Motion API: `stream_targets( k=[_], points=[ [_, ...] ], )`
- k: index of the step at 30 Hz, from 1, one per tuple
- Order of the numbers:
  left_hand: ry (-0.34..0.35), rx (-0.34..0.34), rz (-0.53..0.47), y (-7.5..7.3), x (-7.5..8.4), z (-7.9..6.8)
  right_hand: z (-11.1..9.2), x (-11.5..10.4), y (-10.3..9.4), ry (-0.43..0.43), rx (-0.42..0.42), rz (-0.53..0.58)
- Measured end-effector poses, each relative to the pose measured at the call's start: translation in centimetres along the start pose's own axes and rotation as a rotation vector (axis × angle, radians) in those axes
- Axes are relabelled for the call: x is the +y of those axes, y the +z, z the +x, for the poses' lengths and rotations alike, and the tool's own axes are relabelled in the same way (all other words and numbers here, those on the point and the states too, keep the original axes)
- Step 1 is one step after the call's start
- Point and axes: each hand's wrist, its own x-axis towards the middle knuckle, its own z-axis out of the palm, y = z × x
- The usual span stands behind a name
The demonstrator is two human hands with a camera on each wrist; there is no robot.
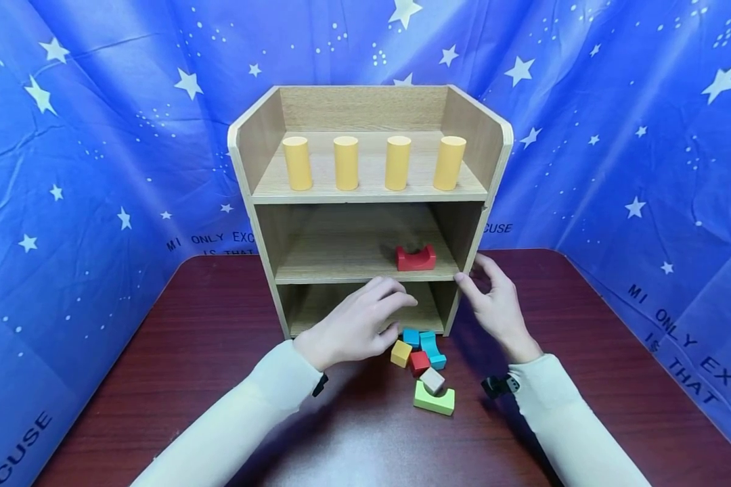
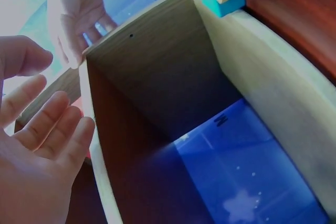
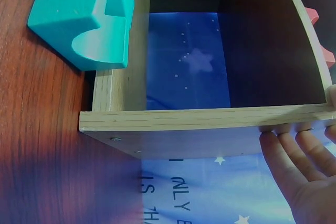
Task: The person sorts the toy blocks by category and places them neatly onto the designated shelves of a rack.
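Note:
My left hand (image 1: 362, 321) is in front of the lower compartment of a small wooden shelf (image 1: 365, 274), fingers loosely bent and holding nothing; the left wrist view shows the bare palm (image 2: 39, 166). With fingertips against the outer right side panel (image 3: 210, 137) and thumb at its front edge, my right hand (image 1: 499, 304) touches the shelf. A red block with a curved notch (image 1: 415, 260) sits at the right front of the middle board. Below, on the table, lie a blue cube (image 1: 411, 337), a blue notched block (image 1: 431, 348), and a yellow cube (image 1: 401, 354).
Nearer me are a red cube (image 1: 419, 364), a pale wooden cube (image 1: 432, 381) and a green notched block (image 1: 434, 400). Several yellow cylinders (image 1: 397, 164) stand in a row on the top board. Blue star-patterned cloth (image 1: 97, 169) surrounds the dark red table (image 1: 207, 325).

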Motion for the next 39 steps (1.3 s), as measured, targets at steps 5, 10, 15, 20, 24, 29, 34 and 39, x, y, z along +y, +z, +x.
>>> stream_targets(
  k=[5,10,15,20,24,29,34,39],
  points=[
    [0.004,-0.005,-0.037,0.8,0.3,-0.6,0.0,0.0,0.0,-0.004,0.001,-0.001],
    [-0.005,-0.020,-0.065,1.9,0.8,-1.0,0.0,0.1,0.0,0.000,0.000,0.001],
    [-0.051,-0.060,-0.081,2.7,1.3,-1.4,0.0,0.0,0.0,0.004,-0.002,-0.010],
    [-0.081,-0.110,-0.093,3.3,1.6,-1.7,0.0,-0.2,-0.1,0.002,-0.003,-0.015],
    [-0.069,-0.135,-0.102,3.8,1.8,-1.9,0.0,-0.2,0.0,-0.001,-0.006,-0.016],
    [-0.049,-0.166,-0.115,4.5,2.2,-2.3,0.0,-0.1,0.0,-0.004,-0.003,-0.018],
    [-0.049,-0.216,-0.116,5.3,2.7,-2.7,-0.1,-0.1,0.0,-0.001,0.002,-0.024],
    [-0.071,-0.284,-0.097,5.9,3.4,-2.8,-0.1,-0.2,-0.1,-0.004,0.004,-0.023]
  ],
)
